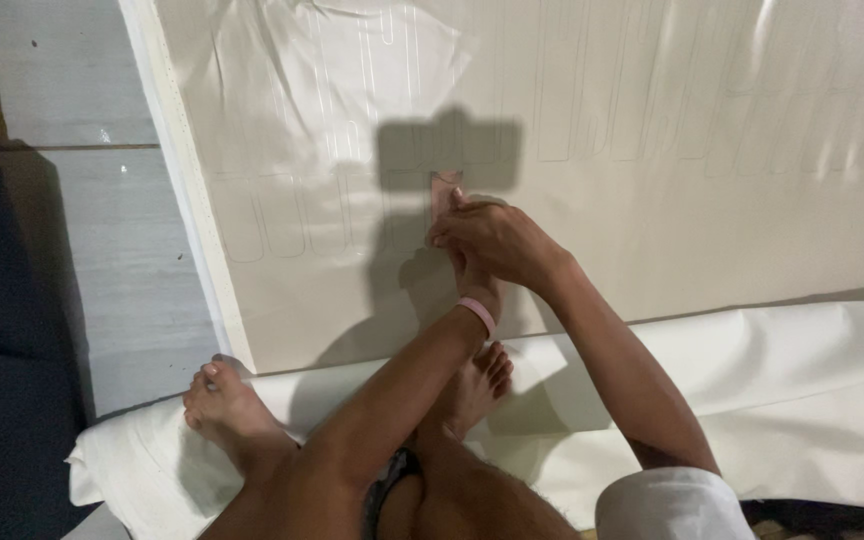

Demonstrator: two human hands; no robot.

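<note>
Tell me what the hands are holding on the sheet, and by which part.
A small flat pinkish template stands against the cream sheet. The right hand grips its lower end; the left hand is mostly hidden beneath.

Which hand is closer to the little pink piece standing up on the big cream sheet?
Right, though barely. The right hand has its fingertips against the small pink piece on the cream sheet. The left hand, with a pink wristband, sits just below and mostly hidden under the right.

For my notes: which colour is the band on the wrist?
Pink wristband, seen in the head view.
</note>
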